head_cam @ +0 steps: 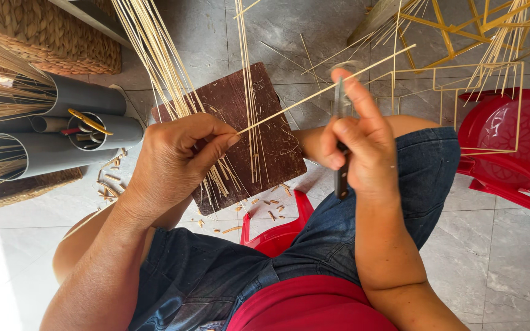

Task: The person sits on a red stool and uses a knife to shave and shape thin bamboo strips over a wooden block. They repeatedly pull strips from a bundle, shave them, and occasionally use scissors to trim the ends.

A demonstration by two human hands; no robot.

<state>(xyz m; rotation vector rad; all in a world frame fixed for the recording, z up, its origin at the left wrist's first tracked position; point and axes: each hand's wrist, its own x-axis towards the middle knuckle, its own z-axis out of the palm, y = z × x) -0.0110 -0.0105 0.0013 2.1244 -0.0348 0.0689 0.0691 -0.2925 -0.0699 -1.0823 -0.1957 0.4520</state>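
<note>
The thin bamboo stick point(320, 92) runs up and rightward from the left hand point(176, 159), which pinches its lower end; the right hand point(354, 144) grips a knife point(340, 178) against its middle.

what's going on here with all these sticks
A seated person pinches one thin pale bamboo stick in the left hand and holds a dark-handled knife against it with the right hand. More sticks lie across a dark brown wooden board on the grey tiled floor, with small offcuts scattered near it.
</note>
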